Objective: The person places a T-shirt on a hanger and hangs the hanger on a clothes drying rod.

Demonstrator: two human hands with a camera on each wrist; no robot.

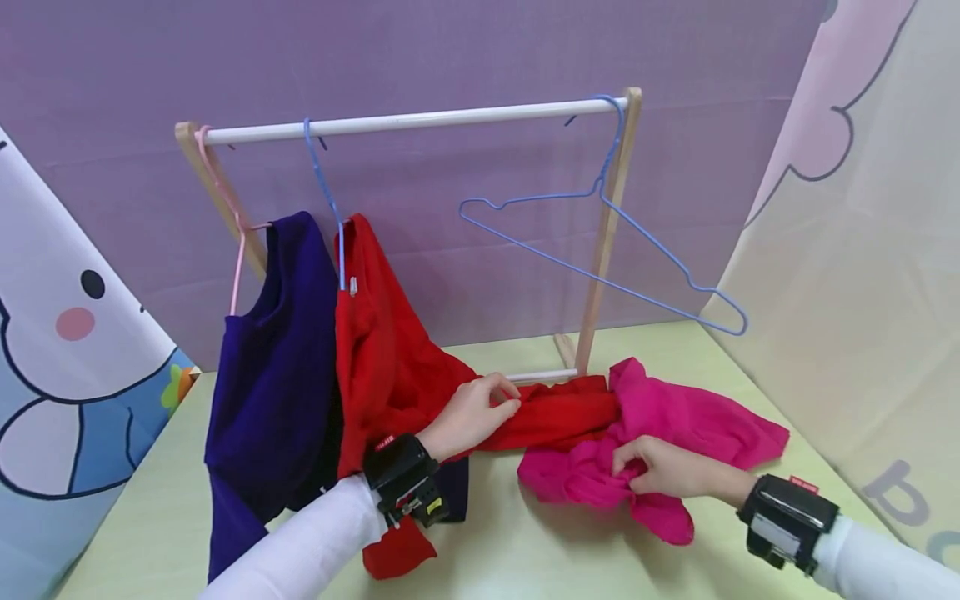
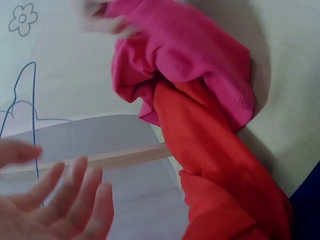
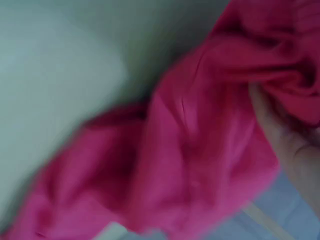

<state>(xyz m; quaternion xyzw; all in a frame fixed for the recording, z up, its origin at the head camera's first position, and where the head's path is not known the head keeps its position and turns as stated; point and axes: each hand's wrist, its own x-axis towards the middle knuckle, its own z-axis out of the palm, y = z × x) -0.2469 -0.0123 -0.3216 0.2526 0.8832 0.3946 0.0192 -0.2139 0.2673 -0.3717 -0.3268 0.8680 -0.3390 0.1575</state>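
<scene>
A pink garment (image 1: pixel 712 417) lies bunched on the table at the right. My right hand (image 1: pixel 667 468) pinches a fold of it between thumb and fingers; the right wrist view shows the fingers (image 3: pixel 267 112) tucked into the cloth. My left hand (image 1: pixel 472 412) hovers over the long sleeve of a red garment (image 1: pixel 390 333). In the left wrist view its loosely bent fingers (image 2: pixel 75 195) hold nothing. That red garment hangs on a blue hanger (image 1: pixel 342 258), and its sleeve (image 2: pixel 200 130) stretches right until it meets the pink cloth.
A rack with a white rod (image 1: pixel 450 119) and wooden posts (image 1: pixel 600 275) stands on the table. A bare blue hanger (image 1: pixel 602 185) hangs at its right end. Leftmost is a dark blue garment (image 1: pixel 285 367) on a pink hanger (image 1: pixel 238 271). Printed cloth walls enclose the sides.
</scene>
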